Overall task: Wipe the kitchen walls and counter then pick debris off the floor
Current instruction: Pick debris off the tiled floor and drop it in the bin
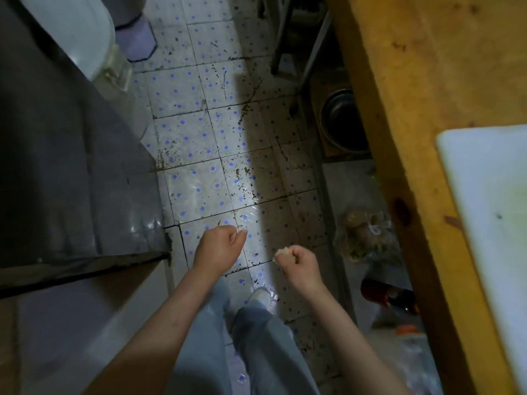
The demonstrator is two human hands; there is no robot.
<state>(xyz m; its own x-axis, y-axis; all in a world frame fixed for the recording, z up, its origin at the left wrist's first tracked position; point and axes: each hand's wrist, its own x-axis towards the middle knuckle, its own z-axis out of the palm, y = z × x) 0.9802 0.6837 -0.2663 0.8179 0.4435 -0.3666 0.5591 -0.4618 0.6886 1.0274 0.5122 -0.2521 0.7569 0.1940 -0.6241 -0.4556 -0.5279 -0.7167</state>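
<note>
I look down at a white tiled floor [196, 132] with blue dots, dark specks and brown stains along the grout. My left hand [218, 248] hangs over it with fingers curled and thumb against forefinger; whether it pinches anything I cannot tell. My right hand [298, 265] is a closed fist around a small pale scrap of debris [281, 253] that sticks out at its left side. Both hands are held above the floor, in front of my legs and grey shoe [261, 295].
A grey cabinet [71, 166] stands on the left with a white lidded bucket [85, 38] behind it. A wooden counter [427, 109] with a white cutting board [490, 209] runs along the right. Beneath it sit a metal pot [343, 121], a bag of vegetables [368, 238] and table legs [313, 47].
</note>
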